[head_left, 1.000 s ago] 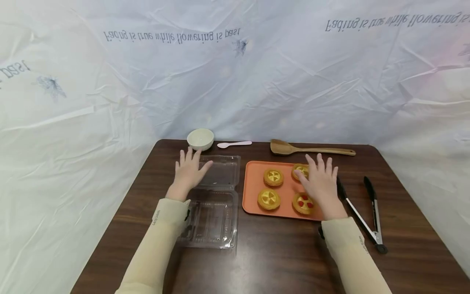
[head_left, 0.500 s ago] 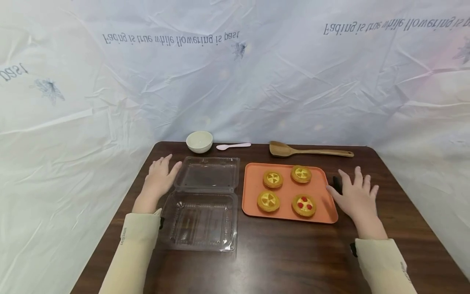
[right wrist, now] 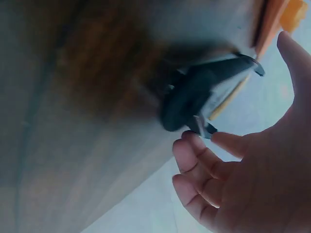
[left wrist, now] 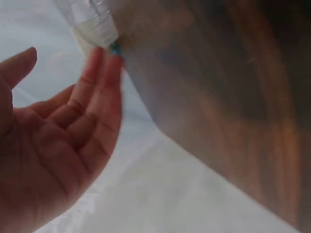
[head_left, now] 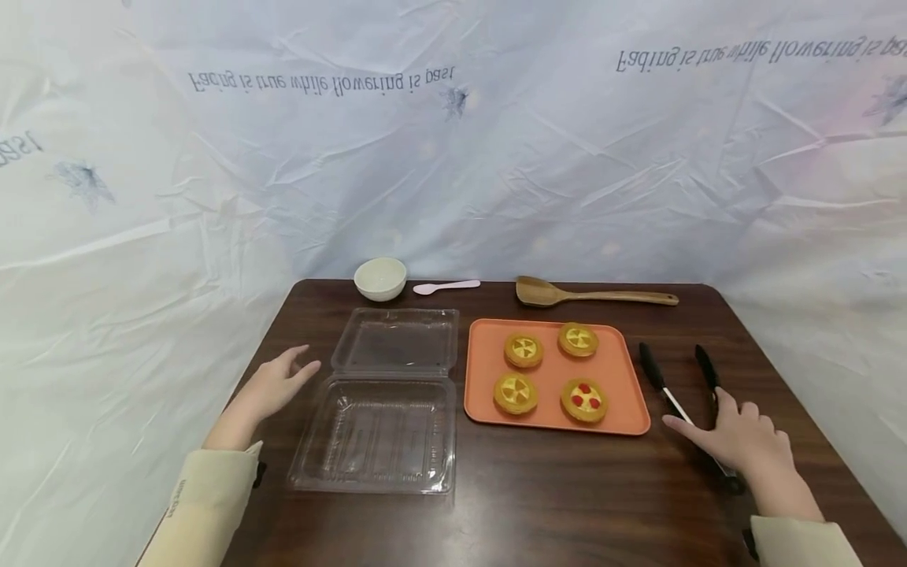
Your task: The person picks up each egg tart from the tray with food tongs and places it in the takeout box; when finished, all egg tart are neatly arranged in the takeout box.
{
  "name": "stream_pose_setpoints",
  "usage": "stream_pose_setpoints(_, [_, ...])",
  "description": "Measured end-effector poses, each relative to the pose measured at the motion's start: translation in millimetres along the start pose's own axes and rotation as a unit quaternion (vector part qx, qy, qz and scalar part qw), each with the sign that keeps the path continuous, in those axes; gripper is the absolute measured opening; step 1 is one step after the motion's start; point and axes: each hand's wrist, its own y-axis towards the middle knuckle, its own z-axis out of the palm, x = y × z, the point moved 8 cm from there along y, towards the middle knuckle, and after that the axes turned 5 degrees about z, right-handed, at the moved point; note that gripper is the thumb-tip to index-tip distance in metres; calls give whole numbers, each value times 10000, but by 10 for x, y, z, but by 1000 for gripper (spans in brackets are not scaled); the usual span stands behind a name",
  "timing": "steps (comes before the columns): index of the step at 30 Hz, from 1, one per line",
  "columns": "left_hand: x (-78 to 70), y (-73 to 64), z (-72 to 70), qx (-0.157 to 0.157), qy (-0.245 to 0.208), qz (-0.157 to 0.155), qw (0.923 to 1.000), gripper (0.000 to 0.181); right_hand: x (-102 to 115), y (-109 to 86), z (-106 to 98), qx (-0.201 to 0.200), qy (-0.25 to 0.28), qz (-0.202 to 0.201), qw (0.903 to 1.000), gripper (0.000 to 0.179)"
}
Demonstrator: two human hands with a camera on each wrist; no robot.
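In the head view, the right hand (head_left: 747, 441) is spreading over the tongs (head_left: 679, 408), its thumb standing well apart from its loosely bent fingers and closing on nothing. The tongs are lying on the table (head_left: 553, 496), right of the orange tray (head_left: 616, 362); their long axis is running away from the person and leaning slightly left, with the hinge end (head_left: 734, 483) pointing nearward and the two arms opening in a V toward the black tips. The left hand (head_left: 265, 394) is hovering just left of the clear container (head_left: 383, 433), fingers lightly bent, holding nothing. In the left wrist view, that hand is showing a bare palm, thumb apart. In the right wrist view, the hinge end is sitting nearest the camera, the tongs reaching away beyond it, while the fingers are curving loosely close by (whether they are touching, I cannot tell).
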Motion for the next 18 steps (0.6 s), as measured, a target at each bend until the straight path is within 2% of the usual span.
stream_pose_setpoints(3, [61, -40, 104, 308, -223, -4, 9993, 70, -21, -23, 55, 223, -11, 36, 9997, 126])
stream_pose_setpoints(10, [158, -76, 399, 978, -838, -237, 9914, 76, -81, 6, 135, 328, -54, 77, 9994, 129])
stream_pose_setpoints(14, [184, -66, 472, 1122, -1241, -124, 9858, 74, -118, 45, 185, 417, -58, 22, 9991, 128])
stream_pose_setpoints(18, [206, -49, 511, 1306, -1702, -73, 9767, 73, -135, 60, 200, 444, -52, 3, 9990, 127])
